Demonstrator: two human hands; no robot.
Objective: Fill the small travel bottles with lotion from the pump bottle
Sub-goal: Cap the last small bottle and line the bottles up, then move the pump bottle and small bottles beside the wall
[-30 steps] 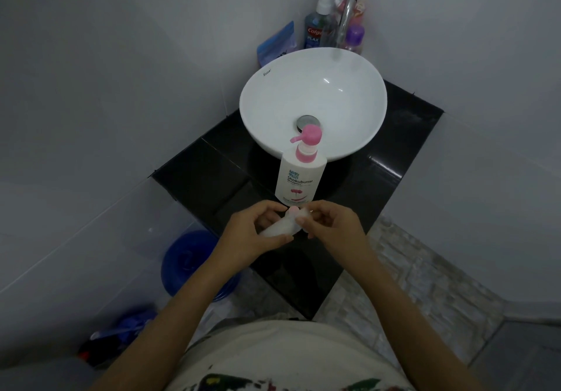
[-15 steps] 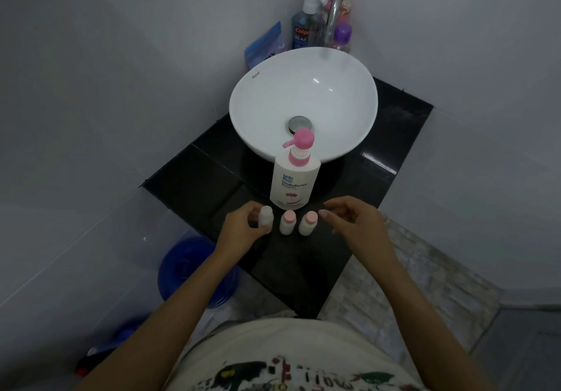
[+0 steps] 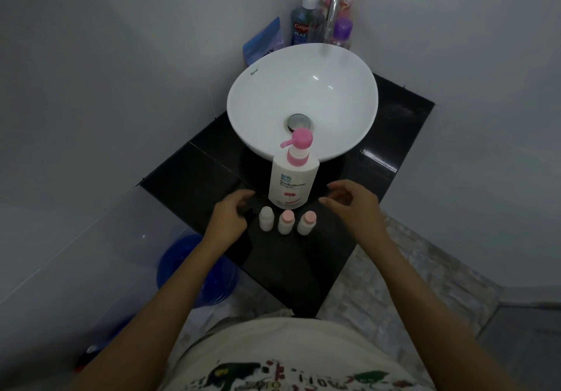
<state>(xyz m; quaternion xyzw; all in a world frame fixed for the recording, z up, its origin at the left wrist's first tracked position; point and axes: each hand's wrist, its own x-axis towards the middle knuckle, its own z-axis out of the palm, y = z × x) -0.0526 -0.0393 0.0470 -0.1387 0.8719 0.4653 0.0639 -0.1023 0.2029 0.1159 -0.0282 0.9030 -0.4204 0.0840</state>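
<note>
A white pump bottle point(image 3: 292, 181) with a pink pump head stands upright on the black counter point(image 3: 194, 175), just in front of the basin. Three small white travel bottles stand in a row before it: the left one point(image 3: 266, 219) has a white top, the middle one point(image 3: 285, 222) and the right one point(image 3: 306, 223) have pink caps. My left hand point(image 3: 229, 219) hovers just left of the row, fingers curled and holding nothing. My right hand point(image 3: 353, 205) hovers to the right of the row and the pump bottle, fingers spread, also holding nothing.
A white bowl basin point(image 3: 303, 99) with a metal faucet point(image 3: 334, 1) fills the back of the counter. Mouthwash point(image 3: 302, 23), a purple bottle point(image 3: 342, 33) and a blue pouch point(image 3: 264, 42) stand behind it. A blue bucket point(image 3: 185, 269) sits on the floor at left.
A second ago both hands held one small bottle together. My left hand set it upright at the left end of the row and let go; both hands have drawn apart.
</note>
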